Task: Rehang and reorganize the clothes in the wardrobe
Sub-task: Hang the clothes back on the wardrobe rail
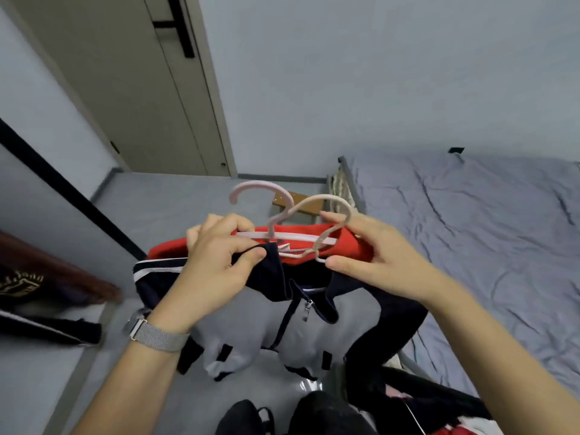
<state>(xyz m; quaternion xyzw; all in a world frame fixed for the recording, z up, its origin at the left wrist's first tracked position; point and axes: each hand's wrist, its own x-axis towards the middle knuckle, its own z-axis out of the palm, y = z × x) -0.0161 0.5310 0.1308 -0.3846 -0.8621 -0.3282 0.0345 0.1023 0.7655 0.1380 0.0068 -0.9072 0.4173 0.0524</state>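
Navy jacket [282, 287], two hangers [282, 233], both hands gripping.

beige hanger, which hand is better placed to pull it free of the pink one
Right. The right hand already pinches the beige hanger at its neck, while the left hand grips the navy jacket collar.

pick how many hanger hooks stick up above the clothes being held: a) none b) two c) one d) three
b: two hooks rise above the red garment, a pink hanger beside a beige hanger, with the left hand and right hand each holding the bundle.
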